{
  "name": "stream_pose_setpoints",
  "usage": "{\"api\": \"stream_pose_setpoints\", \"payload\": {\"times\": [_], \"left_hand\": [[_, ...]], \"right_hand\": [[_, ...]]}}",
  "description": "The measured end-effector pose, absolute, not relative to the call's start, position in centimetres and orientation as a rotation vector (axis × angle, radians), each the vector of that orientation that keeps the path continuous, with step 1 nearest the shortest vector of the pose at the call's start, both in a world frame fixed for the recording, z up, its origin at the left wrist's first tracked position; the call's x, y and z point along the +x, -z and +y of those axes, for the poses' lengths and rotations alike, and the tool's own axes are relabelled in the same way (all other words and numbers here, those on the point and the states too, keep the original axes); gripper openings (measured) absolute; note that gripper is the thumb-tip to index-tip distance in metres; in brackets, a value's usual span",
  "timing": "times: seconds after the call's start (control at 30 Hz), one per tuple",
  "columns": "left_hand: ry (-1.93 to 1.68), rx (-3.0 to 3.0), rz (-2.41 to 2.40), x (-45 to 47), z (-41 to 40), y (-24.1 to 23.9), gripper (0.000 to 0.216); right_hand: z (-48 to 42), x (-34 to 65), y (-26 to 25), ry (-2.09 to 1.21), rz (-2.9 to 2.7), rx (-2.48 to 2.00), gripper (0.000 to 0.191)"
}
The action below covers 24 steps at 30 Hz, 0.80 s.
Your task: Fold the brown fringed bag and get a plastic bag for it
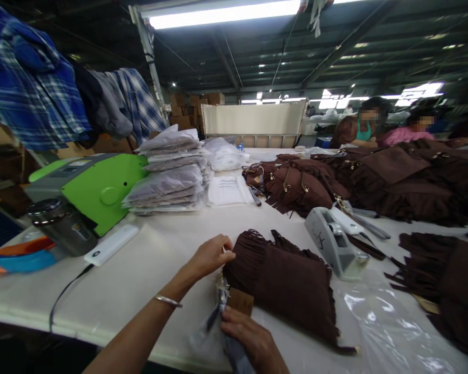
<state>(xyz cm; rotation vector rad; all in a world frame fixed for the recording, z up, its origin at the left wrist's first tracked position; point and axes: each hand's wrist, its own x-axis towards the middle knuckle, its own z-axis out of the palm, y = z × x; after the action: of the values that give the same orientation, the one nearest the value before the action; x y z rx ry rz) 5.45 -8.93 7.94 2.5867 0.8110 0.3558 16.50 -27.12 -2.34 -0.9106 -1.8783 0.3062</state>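
Observation:
A dark brown fringed bag [292,285] lies on the table in front of me, its fringe toward the upper left. My left hand [214,255] is closed in a pinch at the bag's left edge, with a small white bit showing at the fingers. My right hand [253,335] curls over a grey plastic-wrapped strap [236,353] beside the bag's lower left side. Metal hardware in clear wrap [221,291] hangs between the two hands. A tan card tag [239,301] shows just above my right fingers.
A grey tape dispenser [331,244] and clear plastic bags [398,322] are on the right. Brown bags [405,182] are heaped behind. On the left stand a green machine [101,187], a dark flask [62,226], a white corded device [111,245] and stacked packed bags [171,176]. Co-workers [359,124] sit beyond.

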Motion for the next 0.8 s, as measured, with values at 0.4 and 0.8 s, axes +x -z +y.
{"api": "stream_pose_setpoints", "payload": {"times": [0.4, 0.8], "left_hand": [[-0.128, 2.655, 0.748, 3.7, -13.2, -7.5, 0.014], [-0.542, 1.887, 0.936, 1.8, -9.4, -6.3, 0.029]], "right_hand": [[-28.5, 17.0, 0.1, 0.058, -2.070, -1.049, 0.030], [-30.3, 22.9, -1.8, 0.044, -2.282, -1.162, 0.022]]}}
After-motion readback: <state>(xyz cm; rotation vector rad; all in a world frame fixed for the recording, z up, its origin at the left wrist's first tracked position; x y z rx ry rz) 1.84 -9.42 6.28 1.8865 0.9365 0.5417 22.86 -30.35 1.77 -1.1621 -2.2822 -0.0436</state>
